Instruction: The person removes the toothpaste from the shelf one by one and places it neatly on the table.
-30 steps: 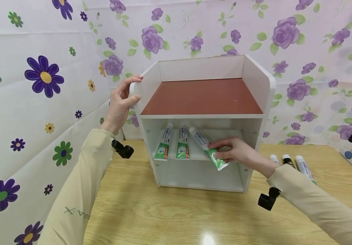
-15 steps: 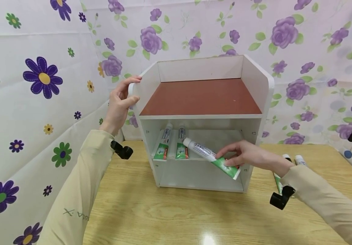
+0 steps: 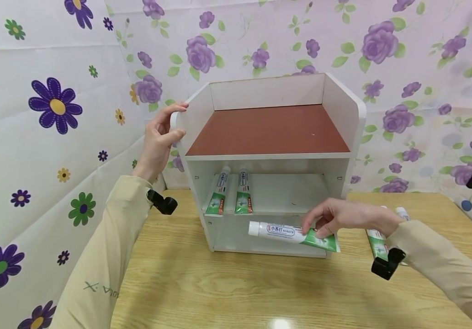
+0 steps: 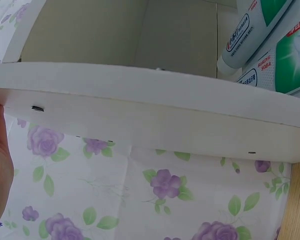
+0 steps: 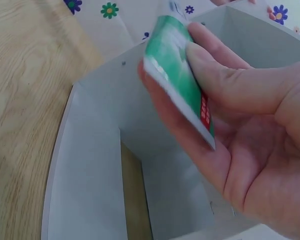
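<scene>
My right hand (image 3: 344, 215) pinches a white and green toothpaste tube (image 3: 278, 231) by its flat green end, between thumb and fingers. The tube lies nearly level in front of the cabinet's lower compartment, white cap to the left. In the right wrist view the tube's crimped green end (image 5: 175, 75) shows between thumb and fingers. My left hand (image 3: 158, 139) grips the upper front edge of the left side panel of a small white cabinet (image 3: 352, 107) with a red-brown top. Two similar tubes, a left one (image 3: 218, 194) and another (image 3: 243, 194), lie on its middle shelf, caps inward.
On the wooden table (image 3: 236, 292), to the right of the cabinet, more tubes lie partly behind my right forearm, among them a green and white tube (image 3: 377, 244) and a white-capped one (image 3: 402, 213). Flowered cloth (image 3: 260, 41) hangs behind and at the left.
The toothpaste tube in my right hand has come off the middle shelf, moving down and toward me, and has turned from slanted to nearly level. The left hand keeps its grip.
</scene>
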`<state>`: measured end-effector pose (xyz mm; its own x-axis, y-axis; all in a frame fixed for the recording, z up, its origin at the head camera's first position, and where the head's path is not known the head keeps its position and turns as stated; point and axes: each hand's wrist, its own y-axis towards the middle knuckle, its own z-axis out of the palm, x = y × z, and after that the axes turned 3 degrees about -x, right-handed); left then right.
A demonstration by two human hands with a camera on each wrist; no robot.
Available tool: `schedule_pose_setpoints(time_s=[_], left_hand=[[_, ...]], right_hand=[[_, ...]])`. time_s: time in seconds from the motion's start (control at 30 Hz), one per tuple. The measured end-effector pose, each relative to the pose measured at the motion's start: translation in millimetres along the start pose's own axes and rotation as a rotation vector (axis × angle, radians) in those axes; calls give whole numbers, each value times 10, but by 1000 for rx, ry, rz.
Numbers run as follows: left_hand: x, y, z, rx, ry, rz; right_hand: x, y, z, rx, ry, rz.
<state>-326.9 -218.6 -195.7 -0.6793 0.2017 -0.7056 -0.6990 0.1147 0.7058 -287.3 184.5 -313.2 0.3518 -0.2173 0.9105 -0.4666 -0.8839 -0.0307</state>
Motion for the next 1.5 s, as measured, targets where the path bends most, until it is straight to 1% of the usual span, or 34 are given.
schedule_pose_setpoints(time_s=[0.1,0.4,0.53,0.7,0.87,0.93,1.07,1.13,1.33,1.5], left_hand=[[1,-4,3,1,-2,-1],[12,-5,-2,3,-13,-7],[23,-2,-6,4,-14,4],[32,-12,-8,4,-17,6],[25,-18,-9,2,-9,6],[17,-12,-6,3,-6,9],[4,-4,-2,9,-1,10],[-1,-4,0,12,-1,11],[-6,1,0,14,3,20],[-2,-1,3,13,-6,20]], right_hand=[[-23,-53,-10,33,3,-22],[-163,-280,-90,87,-36,-39],[-223,-374,-130,107,-28,-46],[-299,-504,-182,116,2,-27],[-384,-637,-258,122,17,-45],[-419,-697,-293,119,16,-40],[-491,-842,-357,103,13,-3],[-526,-923,-387,101,31,16],[-669,-1155,-498,108,100,17],[-772,-1352,-579,91,142,98]])
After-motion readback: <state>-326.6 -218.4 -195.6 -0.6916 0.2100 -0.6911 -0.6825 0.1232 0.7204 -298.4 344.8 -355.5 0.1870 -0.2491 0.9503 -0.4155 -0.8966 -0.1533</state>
